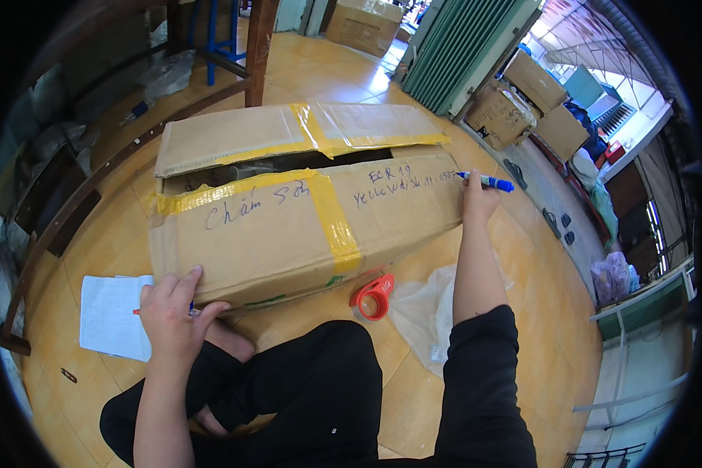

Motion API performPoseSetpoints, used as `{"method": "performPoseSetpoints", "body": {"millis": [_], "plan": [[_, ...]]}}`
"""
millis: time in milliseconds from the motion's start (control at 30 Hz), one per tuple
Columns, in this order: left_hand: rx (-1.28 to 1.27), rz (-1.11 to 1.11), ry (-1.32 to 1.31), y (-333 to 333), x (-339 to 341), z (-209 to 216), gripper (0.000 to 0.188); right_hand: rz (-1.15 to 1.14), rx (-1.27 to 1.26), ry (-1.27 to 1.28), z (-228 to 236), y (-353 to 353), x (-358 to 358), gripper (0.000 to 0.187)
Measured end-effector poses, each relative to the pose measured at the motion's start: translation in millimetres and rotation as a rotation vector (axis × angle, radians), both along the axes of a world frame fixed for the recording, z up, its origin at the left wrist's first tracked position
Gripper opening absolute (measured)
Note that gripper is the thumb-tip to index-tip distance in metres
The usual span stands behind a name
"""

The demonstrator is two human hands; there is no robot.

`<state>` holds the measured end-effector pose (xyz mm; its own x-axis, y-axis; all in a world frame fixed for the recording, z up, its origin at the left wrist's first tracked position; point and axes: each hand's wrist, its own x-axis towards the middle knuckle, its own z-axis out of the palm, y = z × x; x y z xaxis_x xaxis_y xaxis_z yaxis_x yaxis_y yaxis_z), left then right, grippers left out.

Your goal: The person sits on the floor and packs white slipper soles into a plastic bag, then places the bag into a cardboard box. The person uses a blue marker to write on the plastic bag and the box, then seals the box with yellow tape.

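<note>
A long cardboard box (249, 242) lies in front of me, its top flaps parted by a dark gap. Yellow tape (335, 226) runs over the flaps, and dark handwriting marks the near one. My right hand (480, 201) grips a blue marker (498, 183), its tip at the end of the writing near the right edge. At the box's near left corner is my left hand (171, 308), index finger and thumb against the cardboard. A slim pen-like thing with red and blue ends (137, 312) shows on either side of this hand; its middle is hidden.
A notebook (105, 316) lies left of the box. Near my knee stands a red tape dispenser (373, 298), beside a clear plastic bag (421, 312). Wooden furniture (257, 54) borders the left. Cartons (503, 113) and sandals (552, 222) are beyond the green folding door (468, 54).
</note>
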<state>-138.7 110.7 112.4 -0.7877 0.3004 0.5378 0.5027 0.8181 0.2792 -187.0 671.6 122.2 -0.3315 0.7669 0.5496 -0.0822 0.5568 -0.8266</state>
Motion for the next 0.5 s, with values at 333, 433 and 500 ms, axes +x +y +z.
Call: {"method": "performPoseSetpoints", "body": {"millis": [333,433,500], "plan": [[-0.002,-0.017,-0.025,-3.3,3.1,3.0,0.064,0.621,-0.177,-0.04,-17.1,-143.1,60.4,0.018],[0.012,-0.048,-0.021,-4.5,1.7,4.3,0.063,0.671,-0.149,-0.043,-15.1,-167.8,70.5,0.017],[0.032,-0.074,-0.003,-6.2,0.7,4.2,0.062,0.649,-0.131,-0.059,-9.8,-171.1,68.4,0.017]]}}
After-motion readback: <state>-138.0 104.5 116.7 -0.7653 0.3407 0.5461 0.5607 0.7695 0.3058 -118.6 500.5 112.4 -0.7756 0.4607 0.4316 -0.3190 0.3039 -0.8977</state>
